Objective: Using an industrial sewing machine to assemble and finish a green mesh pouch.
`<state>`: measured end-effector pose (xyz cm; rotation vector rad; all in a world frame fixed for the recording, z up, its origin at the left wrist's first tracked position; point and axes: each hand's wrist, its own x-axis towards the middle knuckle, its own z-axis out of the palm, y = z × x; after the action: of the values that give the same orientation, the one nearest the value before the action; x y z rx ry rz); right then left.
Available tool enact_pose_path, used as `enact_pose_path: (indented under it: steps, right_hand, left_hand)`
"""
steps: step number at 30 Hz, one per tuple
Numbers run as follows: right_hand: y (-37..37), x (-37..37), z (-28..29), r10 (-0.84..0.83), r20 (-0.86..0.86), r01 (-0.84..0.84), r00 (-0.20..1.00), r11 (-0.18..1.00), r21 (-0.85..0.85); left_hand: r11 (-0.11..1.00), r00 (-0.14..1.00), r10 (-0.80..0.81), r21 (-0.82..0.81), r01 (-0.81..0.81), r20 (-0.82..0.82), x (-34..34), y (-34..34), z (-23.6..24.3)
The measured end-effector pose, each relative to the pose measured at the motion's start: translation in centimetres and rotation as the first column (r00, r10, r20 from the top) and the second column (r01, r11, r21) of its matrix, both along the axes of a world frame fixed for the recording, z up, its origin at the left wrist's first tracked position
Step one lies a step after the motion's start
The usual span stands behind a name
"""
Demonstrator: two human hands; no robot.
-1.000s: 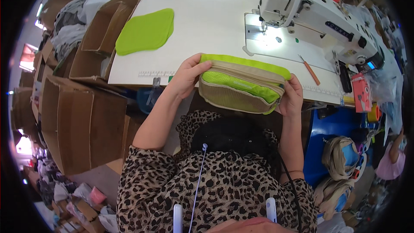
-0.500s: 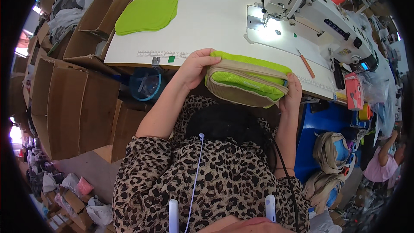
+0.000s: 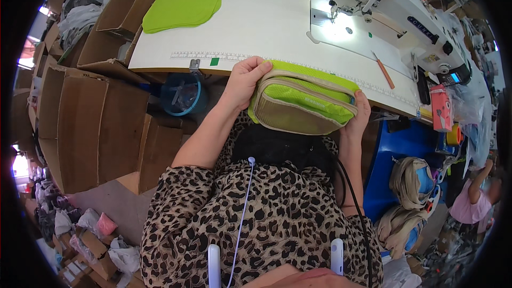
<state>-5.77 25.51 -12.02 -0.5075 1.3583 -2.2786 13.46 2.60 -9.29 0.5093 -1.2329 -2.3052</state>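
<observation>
White tabletop (image 3: pixel 256 18) just beyond L grip (image 3: pixel 246 81) & R grip (image 3: pixel 360 112), w/ strong lamp glow (image 3: pixel 338 31) on it, upper R of R grip. Cardboard boxes (image 3: pixel 98 133) L of L grip; grey floor (image 3: pixel 104 201) lower L of same, w/ bagged clutter (image 3: pixel 122 257) farther out. Blue surface (image 3: pixel 384 184) lower R of R grip. Bright patch (image 3: pixel 20 167) far L of L grip, window or lamp, can't tell.

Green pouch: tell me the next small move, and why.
Perhaps shift the pouch forward onto the white table: the left hand and right hand hold its ends, and most of it shows short of the table's near edge.
</observation>
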Motion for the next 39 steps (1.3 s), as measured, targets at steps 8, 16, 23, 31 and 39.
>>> enact_pose_path:
  steps: [8,16,23,31,39]
  right_hand:
    - [-1.4,-1.1,3.0,0.024,-0.006,-0.023,1.0,0.996,0.084]
    - [-3.1,1.5,5.1,0.033,-0.241,-0.051,0.97,0.997,-0.065]
    - [-1.6,0.0,3.9,0.163,-0.116,-0.16,0.98,0.986,0.035]
    - [-2.2,2.0,5.0,0.236,-0.38,-0.278,0.894,0.959,-0.061]
    - [-4.2,1.9,6.6,0.067,-0.243,-0.076,0.968,0.997,-0.026]
  left_hand:
    - [0.997,0.99,0.04,0.071,-0.031,-0.132,-0.2,0.3,3.6]
    - [0.972,0.979,0.156,-0.156,-0.175,-0.128,-0.4,1.0,3.1]
    - [0.993,0.983,0.09,-0.063,-0.101,-0.158,-0.5,1.2,1.5]
    - [0.985,0.979,0.169,0.056,-0.163,-0.116,0.4,-2.1,2.8]
    - [0.969,0.818,-0.044,0.174,0.175,-0.574,1.1,-7.0,4.9]
